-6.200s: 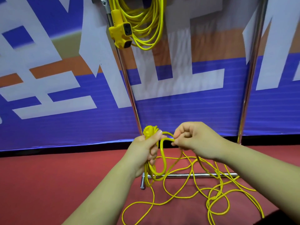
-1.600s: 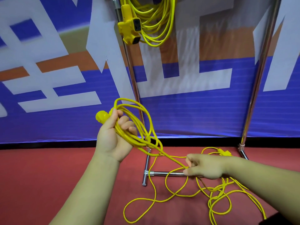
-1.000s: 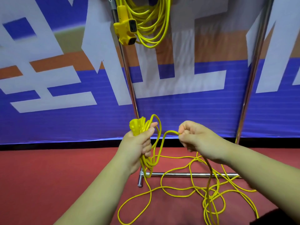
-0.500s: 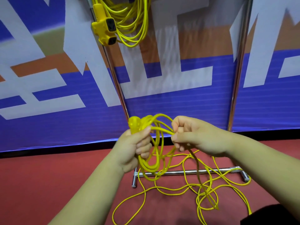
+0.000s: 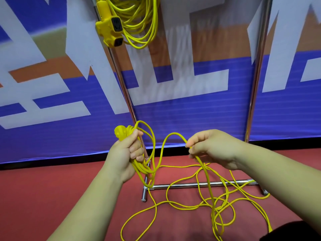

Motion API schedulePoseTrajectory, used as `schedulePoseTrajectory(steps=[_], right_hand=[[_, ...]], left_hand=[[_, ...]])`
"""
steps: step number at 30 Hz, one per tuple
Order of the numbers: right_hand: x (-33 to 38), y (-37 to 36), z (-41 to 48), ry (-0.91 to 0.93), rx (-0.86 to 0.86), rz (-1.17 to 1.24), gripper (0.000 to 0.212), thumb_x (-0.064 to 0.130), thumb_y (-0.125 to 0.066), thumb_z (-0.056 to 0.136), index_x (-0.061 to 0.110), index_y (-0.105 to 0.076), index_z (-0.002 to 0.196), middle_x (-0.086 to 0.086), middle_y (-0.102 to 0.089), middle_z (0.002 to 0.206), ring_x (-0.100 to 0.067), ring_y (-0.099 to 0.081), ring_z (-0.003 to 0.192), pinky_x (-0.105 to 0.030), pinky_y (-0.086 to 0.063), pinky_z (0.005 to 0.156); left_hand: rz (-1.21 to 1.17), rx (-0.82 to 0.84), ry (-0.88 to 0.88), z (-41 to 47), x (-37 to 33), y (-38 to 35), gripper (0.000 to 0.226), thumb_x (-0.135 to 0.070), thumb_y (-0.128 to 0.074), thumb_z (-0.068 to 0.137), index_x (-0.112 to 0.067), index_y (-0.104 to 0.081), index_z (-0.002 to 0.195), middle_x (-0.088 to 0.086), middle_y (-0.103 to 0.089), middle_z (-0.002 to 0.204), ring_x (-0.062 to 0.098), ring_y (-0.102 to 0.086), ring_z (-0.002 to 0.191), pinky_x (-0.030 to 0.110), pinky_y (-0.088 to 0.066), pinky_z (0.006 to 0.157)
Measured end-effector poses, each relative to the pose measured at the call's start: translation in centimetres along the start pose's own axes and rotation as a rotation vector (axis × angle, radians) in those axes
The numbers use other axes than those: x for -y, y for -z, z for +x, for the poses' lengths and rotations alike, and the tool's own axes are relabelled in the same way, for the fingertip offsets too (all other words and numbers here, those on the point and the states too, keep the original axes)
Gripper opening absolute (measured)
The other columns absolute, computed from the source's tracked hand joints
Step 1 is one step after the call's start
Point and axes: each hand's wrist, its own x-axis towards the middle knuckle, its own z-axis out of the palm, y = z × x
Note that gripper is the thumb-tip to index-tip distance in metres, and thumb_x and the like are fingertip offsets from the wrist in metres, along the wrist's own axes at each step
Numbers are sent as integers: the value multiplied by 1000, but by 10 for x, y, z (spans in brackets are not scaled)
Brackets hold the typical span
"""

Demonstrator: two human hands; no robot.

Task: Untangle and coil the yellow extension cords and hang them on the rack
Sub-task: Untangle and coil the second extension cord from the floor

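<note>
My left hand [image 5: 125, 154] is closed around several loops of a yellow extension cord [image 5: 149, 164], with the cord's yellow plug [image 5: 121, 132] sticking up above the thumb. My right hand [image 5: 211, 147] pinches the same cord to the right, and a short arc of cord spans the gap between the hands. From my right hand the cord drops to a loose tangle [image 5: 215, 202] on the red floor. A coiled yellow cord [image 5: 139, 21] with a socket block [image 5: 111, 28] hangs from the metal rack [image 5: 119, 79] at the top.
The rack's chrome base bar [image 5: 196, 184] lies on the red floor [image 5: 34, 197] under the tangle, with its right upright [image 5: 257, 79] beyond. A blue, white and orange banner [image 5: 182, 105] stands behind the rack. Something dark [image 5: 286, 232] fills the bottom right corner.
My right hand has drawn away to the right, opening a gap with an arc of cord between the hands. My left hand keeps its hold on the loops.
</note>
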Motion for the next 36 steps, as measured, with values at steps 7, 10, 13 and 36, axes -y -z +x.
schedulePoseTrajectory(steps=[7, 10, 13, 36], right_hand=[[6, -12, 2, -80, -64, -31, 11, 3, -69, 83, 10, -76, 86, -7, -67, 68, -16, -60, 62, -21, -47, 52], [9, -19, 4, -115, -60, 87, 9, 1, -69, 86, 9, -73, 88, -5, -69, 65, -12, -67, 58, -19, -54, 51], [12, -23, 5, -133, -75, 240, 10, 0, -70, 86, 8, -72, 92, -8, -74, 78, -15, -72, 68, -22, -60, 62], [0, 15, 11, 305, -184, -299, 13, 30, -85, 76, 23, -76, 82, 10, -72, 72, -4, -61, 63, -34, -54, 69]], left_hand=[[237, 65, 60, -10, 9, -11, 21, -30, -62, 86, -12, -57, 77, 5, -48, 60, 16, -49, 48, 27, -49, 49], [306, 74, 93, -14, 16, -19, 25, -27, -60, 92, -7, -61, 77, 14, -64, 72, 26, -68, 62, 36, -59, 60], [322, 88, 141, -18, 23, -26, 25, -23, -53, 101, -1, -57, 88, 22, -71, 83, 34, -74, 75, 39, -62, 64], [55, 429, 383, -26, 11, -38, 32, -39, -77, 80, -9, -66, 84, -4, -32, 48, 7, -32, 38, 21, -37, 42]])
